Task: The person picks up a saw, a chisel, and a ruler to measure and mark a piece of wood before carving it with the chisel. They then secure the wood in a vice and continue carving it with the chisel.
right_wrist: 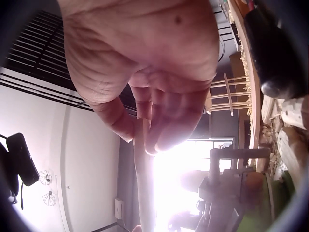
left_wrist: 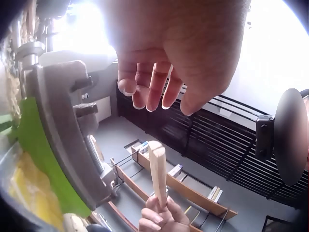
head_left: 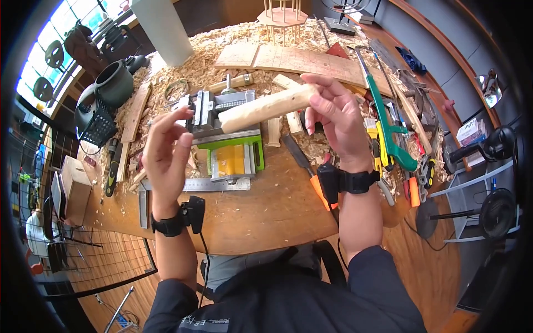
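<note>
A pale, roughly carved wooden stick (head_left: pixel 266 109) is held above the workbench, slanting down toward the left. My right hand (head_left: pixel 345 126) pinches its right end between thumb and fingers. In the right wrist view the stick (right_wrist: pixel 142 179) extends away from the fingertips. My left hand (head_left: pixel 166 155) is raised near the stick's free left end, with its fingers loosely bent and nothing in them. The left wrist view shows a gap between these fingers (left_wrist: pixel 157 87) and the stick (left_wrist: pixel 157 169). Behind and below the stick stands a grey metal vise (head_left: pixel 204 114) with a green and yellow part in front.
Wood shavings cover the back of the workbench (head_left: pixel 250 216). A chisel (head_left: pixel 300 152) with an orange handle and a green-framed saw (head_left: pixel 383 119) lie on the right. A steel ruler (head_left: pixel 219 185) lies in front of the vise; a long board (head_left: pixel 311 62) lies behind it.
</note>
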Tool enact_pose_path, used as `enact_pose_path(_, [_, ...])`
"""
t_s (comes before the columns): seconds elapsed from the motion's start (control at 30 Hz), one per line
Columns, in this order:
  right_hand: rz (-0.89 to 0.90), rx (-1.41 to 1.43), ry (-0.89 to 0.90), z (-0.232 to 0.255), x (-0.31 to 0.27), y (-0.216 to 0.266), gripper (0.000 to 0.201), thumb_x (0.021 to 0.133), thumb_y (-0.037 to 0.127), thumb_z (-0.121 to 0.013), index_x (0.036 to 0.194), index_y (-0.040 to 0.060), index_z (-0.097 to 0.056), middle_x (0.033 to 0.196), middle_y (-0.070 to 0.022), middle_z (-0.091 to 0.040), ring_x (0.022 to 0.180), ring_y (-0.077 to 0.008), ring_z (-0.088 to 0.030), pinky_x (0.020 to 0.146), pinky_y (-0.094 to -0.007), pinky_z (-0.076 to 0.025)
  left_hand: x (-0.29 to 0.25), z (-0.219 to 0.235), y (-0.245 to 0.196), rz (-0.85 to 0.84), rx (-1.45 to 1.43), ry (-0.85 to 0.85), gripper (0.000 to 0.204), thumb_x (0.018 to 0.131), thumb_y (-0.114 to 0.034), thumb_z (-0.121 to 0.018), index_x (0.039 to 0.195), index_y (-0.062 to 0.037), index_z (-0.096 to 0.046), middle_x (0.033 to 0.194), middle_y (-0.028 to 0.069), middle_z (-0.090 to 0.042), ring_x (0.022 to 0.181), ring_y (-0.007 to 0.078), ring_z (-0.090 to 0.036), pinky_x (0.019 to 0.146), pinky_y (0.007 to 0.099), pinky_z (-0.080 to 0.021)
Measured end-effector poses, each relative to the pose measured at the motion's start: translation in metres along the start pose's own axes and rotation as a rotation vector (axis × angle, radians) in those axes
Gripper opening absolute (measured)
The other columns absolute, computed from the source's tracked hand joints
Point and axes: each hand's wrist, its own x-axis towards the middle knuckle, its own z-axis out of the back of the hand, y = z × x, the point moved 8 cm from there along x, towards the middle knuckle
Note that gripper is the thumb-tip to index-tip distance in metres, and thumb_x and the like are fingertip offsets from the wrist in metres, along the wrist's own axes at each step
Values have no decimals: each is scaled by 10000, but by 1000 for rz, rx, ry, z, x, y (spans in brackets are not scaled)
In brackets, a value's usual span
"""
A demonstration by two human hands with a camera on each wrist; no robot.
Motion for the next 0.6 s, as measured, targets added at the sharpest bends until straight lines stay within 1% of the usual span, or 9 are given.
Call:
enact_pose_path(0.1, [-37,-58,26,-13,-1,-8,343,922,102,-629,1244,1,-570,891,-43,-606,641,-84,-577,551,-224,-481,-6,-12,15,91,-120,68,369,959,-106,-584,1302,19,-532,1089,67,-621,785,47,-515,702,189,-428])
enact_pose_path(0.17, [-65,-56,41,-21,-3,-12,345,914,84,-640,1242,2,-572,903,-42,-605,647,-76,-575,556,-215,-482,-10,-17,21,87,-147,134,384,978,-167,-576,1319,6,-538,918,20,-622,687,26,-492,600,172,-400])
enact_pose_path(0.23, [-82,-43,79,-29,-5,-16,326,914,65,-637,1230,9,-581,912,-39,-601,647,-65,-568,558,-204,-482,-17,-25,26,310,-131,209,353,981,-164,-573,1294,1,-570,808,-3,-611,629,18,-482,559,170,-385])
enact_pose_path(0.27, [-79,-37,74,-33,-6,-16,311,908,47,-641,1213,9,-590,907,-36,-595,651,-54,-564,559,-192,-482,-19,-33,29,332,-165,208,325,979,-149,-574,1268,-2,-595,777,5,-629,587,14,-469,526,168,-373])
enact_pose_path(0.3, [-81,-42,68,-34,-4,-16,311,908,47,-641,1213,9,-590,907,-36,-595,651,-54,-564,559,-192,-482,-22,-36,32,404,-184,256,319,974,-135,-580,1263,-2,-597,816,29,-660,590,16,-485,522,173,-390])
enact_pose_path(0.4, [-111,-123,55,-35,-6,-19,312,896,53,-667,1193,-4,-590,908,-43,-601,652,-48,-564,544,-189,-474,-29,-45,36,414,-236,312,344,987,-169,-563,1278,15,-569,806,44,-674,564,17,-489,497,168,-377])
enact_pose_path(0.5, [-115,-137,16,-30,-3,-26,266,899,77,-678,1143,-3,-609,859,-37,-619,621,-48,-558,528,-190,-468,-29,-41,42,391,-109,266,325,966,-140,-599,1250,17,-588,816,47,-679,584,26,-512,518,170,-396])
enact_pose_path(0.57, [-128,-183,-21,-29,-3,-29,232,900,96,-685,1102,0,-620,823,-30,-626,603,-49,-558,522,-192,-466,-26,-37,31,207,124,258,273,895,-106,-676,1151,-13,-662,831,62,-697,690,78,-639,584,223,-497])
enact_pose_path(0.6, [-138,-230,-59,-27,-3,-31,204,901,114,-691,1061,3,-632,788,-24,-633,584,-50,-558,515,-194,-464,-22,-37,23,137,151,244,267,864,-86,-699,1122,-18,-678,815,74,-691,641,95,-630,571,237,-497])
